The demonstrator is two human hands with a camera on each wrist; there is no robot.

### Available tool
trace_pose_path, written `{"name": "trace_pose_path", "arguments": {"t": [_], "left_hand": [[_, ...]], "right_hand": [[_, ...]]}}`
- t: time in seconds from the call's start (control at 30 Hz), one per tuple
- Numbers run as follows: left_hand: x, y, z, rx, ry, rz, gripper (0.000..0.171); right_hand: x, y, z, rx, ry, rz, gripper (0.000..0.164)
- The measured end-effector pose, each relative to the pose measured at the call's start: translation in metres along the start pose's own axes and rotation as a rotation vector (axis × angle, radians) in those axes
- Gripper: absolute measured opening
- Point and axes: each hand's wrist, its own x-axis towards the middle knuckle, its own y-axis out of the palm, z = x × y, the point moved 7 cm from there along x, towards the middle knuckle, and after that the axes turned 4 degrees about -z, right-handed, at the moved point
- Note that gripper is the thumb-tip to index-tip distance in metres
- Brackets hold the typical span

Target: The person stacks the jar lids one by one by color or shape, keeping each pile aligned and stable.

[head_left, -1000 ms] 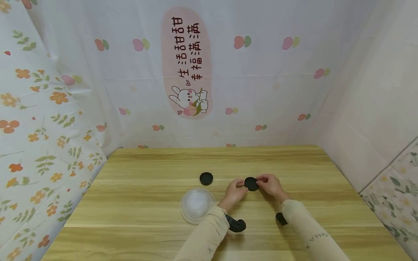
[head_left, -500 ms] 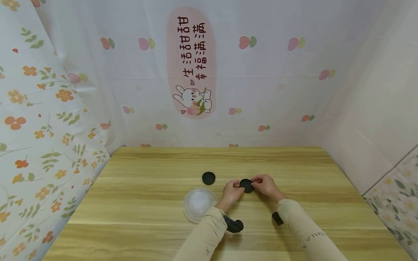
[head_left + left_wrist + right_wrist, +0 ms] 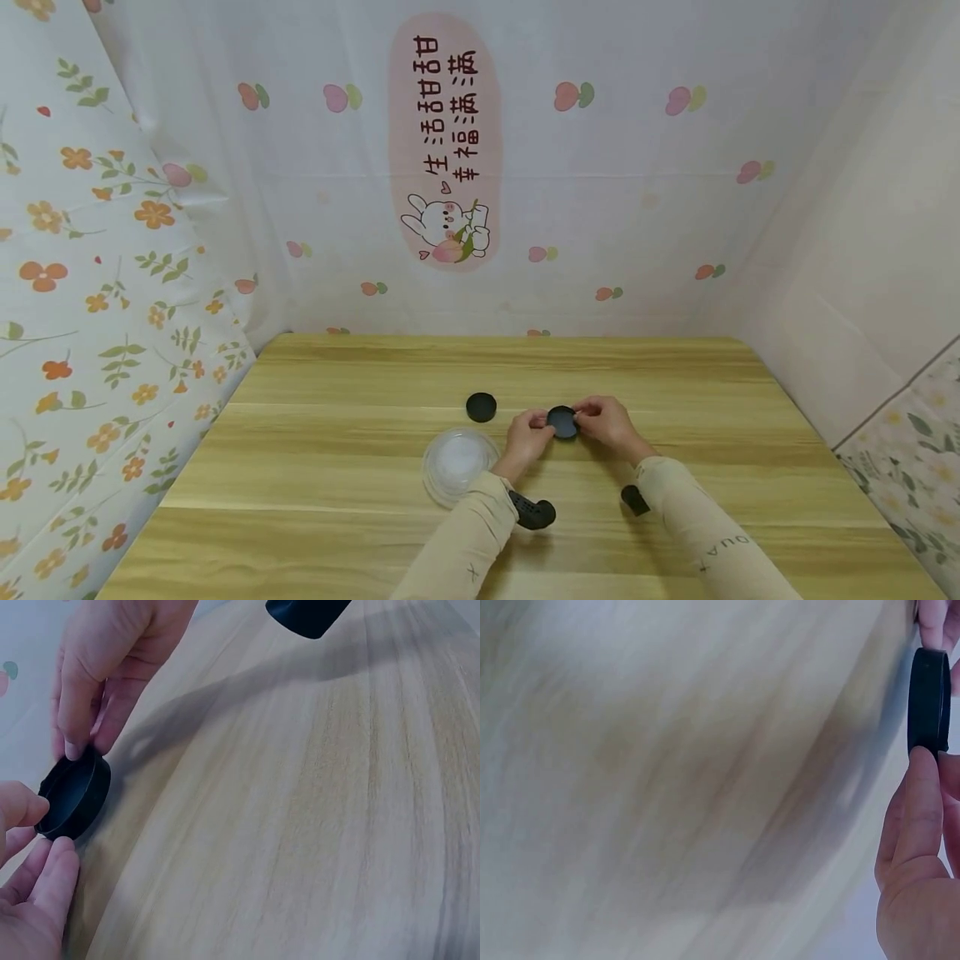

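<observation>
Both hands hold a round, shallow black lid [image 3: 562,423] over the wooden table. My left hand [image 3: 525,439] pinches its left edge between thumb and fingers. From the other side, my right hand [image 3: 609,423] pinches the right edge. In the left wrist view the lid [image 3: 73,796] stands tilted, with its raised rim and hollow inside showing. The right wrist view catches the lid [image 3: 928,705] nearly edge-on, with the right hand's fingers [image 3: 919,810] at its lower end. A second round black piece [image 3: 481,407] of similar size lies on the table, left of the hands.
A clear round plastic container [image 3: 459,467] with a whitish middle stands beside the left forearm. Black wrist-worn devices [image 3: 534,510] hang under both sleeves. The wooden table [image 3: 315,450] ends at a patterned cloth backdrop [image 3: 637,208].
The held lid has shifted a little left, closer to the other black piece. It has tipped so that its hollow inside now shows to the head view. Both hands still grip it.
</observation>
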Motion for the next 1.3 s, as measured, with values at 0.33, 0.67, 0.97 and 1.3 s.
{"name": "trace_pose_path", "arguments": {"t": [0.33, 0.67, 0.97, 1.3], "left_hand": [[-0.039, -0.053, -0.091, 0.003, -0.041, -0.110, 0.019], [-0.032, -0.083, -0.105, -0.055, -0.163, -0.198, 0.021], [-0.019, -0.113, -0.104, -0.196, -0.168, -0.142, 0.021], [0.019, -0.140, -0.057, -0.149, -0.062, -0.131, 0.017]], "right_hand": [[0.004, 0.003, 0.024, 0.000, -0.060, -0.021, 0.016], [0.014, 0.013, 0.044, 0.040, -0.046, -0.068, 0.017], [0.028, 0.035, 0.059, 0.182, -0.113, -0.057, 0.019], [0.036, 0.065, 0.078, 0.143, -0.055, -0.087, 0.018]]}}
